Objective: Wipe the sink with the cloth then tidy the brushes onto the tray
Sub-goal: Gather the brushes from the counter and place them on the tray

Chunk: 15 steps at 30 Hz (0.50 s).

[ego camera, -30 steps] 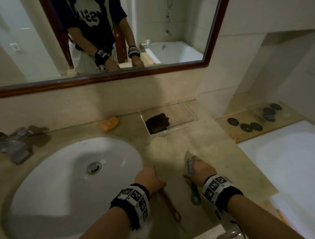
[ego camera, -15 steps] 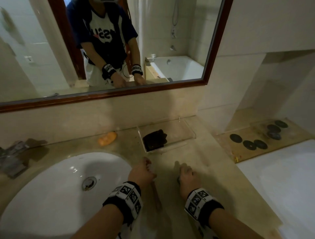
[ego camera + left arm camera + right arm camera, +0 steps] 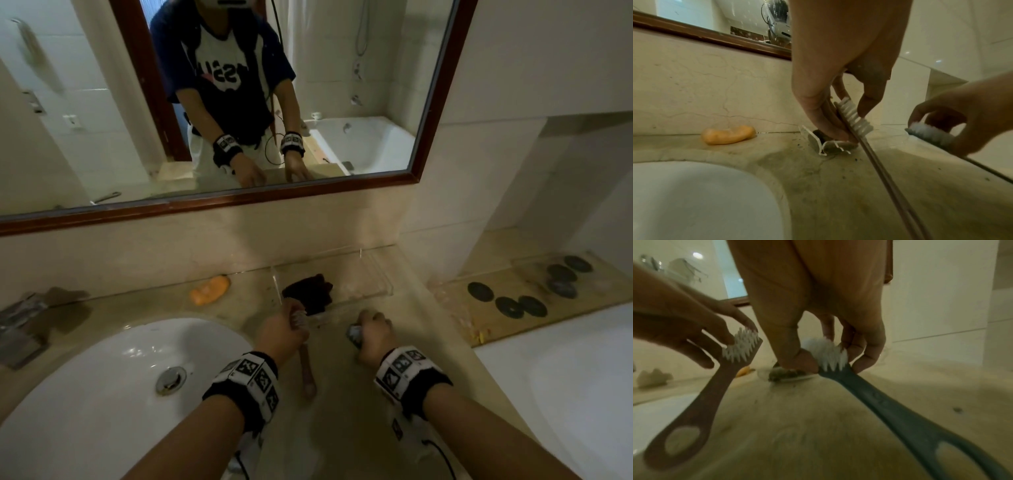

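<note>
My left hand [image 3: 289, 322] pinches the white-bristled head of a brown brush [image 3: 856, 117]; its handle [image 3: 307, 375] trails back over the counter. My right hand [image 3: 371, 330] pinches the head of a dark green brush [image 3: 828, 356], whose handle [image 3: 900, 415] also points back toward me. Both brush heads hover just at the near edge of the clear tray [image 3: 370, 274]. A dark cloth [image 3: 310, 291] lies in the tray's left part, right beyond my left fingers. The white sink [image 3: 113, 383] lies to the left.
An orange lump [image 3: 209, 290] lies on the beige counter [image 3: 342, 394] behind the sink. The tap [image 3: 20, 325] is at far left. Black discs [image 3: 520, 305] sit on a lower wooden ledge at right, beside a white tub [image 3: 565, 394]. A mirror [image 3: 239, 102] hangs above.
Both hands have carried their brushes forward from the counter's front to the tray's near edge. The head view has tilted upward.
</note>
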### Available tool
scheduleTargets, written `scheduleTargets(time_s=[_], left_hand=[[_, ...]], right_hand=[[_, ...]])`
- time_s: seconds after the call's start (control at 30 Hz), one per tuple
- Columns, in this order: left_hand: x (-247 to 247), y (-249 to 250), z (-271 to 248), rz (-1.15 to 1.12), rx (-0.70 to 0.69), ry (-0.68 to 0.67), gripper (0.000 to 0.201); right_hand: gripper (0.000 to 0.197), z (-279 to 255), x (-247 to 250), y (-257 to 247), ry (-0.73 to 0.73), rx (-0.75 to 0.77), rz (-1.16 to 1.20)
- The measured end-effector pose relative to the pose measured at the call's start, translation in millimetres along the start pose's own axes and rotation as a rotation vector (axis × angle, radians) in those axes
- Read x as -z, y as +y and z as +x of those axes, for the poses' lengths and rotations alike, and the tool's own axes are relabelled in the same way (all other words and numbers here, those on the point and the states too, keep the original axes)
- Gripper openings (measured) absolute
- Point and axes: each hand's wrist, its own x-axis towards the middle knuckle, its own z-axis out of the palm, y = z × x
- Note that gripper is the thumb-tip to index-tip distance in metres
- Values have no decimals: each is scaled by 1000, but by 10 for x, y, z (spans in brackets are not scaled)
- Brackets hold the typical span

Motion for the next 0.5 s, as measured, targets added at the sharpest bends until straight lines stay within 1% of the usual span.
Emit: scheduleTargets(time_s=[0.07,0.17,0.27,0.33,0.4,0.47,0.5], left_hand=[[41,98,81,-29,-40,37,35],[142,310,338,-195,-73,85,33],[247,559,689,-256,-105,167,40],[275,679,930,-258,-142,237,42],[240,747,1167,-265,-140,268,41],[161,735,1390,-250,-109,243,37],[106,701,1482,-216,-90,206,36]], right_hand=[[66,68,205,-39,54,24,46],[62,243,597,-52,176,62,127],[61,483,1010,15,273,64,309],[60,677,1228,60,302,29,424],[60,894,1357,75,310,-10,510],[62,1136,1377,60,280,-27,536],[61,1240,1355,39,256,-28,531]])
